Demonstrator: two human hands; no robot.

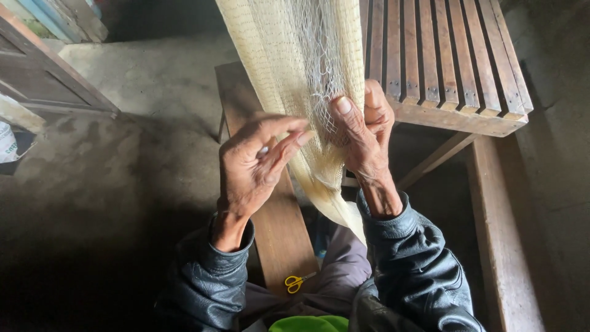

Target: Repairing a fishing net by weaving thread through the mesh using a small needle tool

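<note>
Net (295, 67) between right-hand fingers (351, 120)

- The net (295, 67) is running off the far edge, its upper part unseen.
- The right hand (362, 132) is hiding the mesh inside its grip.
- A small pale thing between the left hand (255, 163) fingers is showing too little to identify.
- The yellow scissors (297, 282) are lying partly hidden behind a knee.

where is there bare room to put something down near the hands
Free: the brown wooden plank between the left hand and the yellow-handled scissors; the slatted wooden bench seat right of the pale mesh fishing net. Crowded: where both hands grip the net.
</note>
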